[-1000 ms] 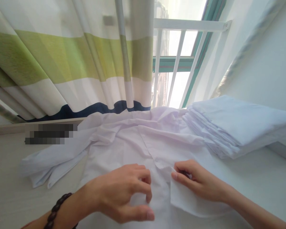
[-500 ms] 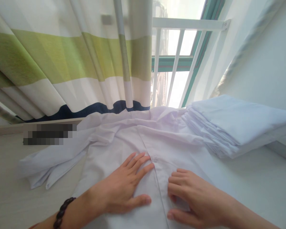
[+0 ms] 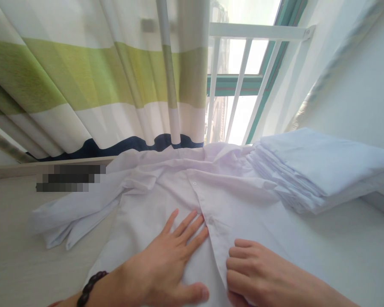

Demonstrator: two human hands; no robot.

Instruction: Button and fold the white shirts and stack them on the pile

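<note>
A white shirt (image 3: 246,207) lay across the pale surface (image 3: 11,221), left of a folded white stack (image 3: 326,160). The left hand (image 3: 166,258) rested on the shirt, fingers spread, beside its front edge (image 3: 214,245); the right hand (image 3: 256,270) curled just right of that edge, and I couldn't tell whether it pinched cloth.

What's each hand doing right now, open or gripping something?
Left hand: open, fingers spread on the white shirt.
Right hand: fingers curled, beside the shirt's front edge; whether it grips cloth cannot be told.
</note>
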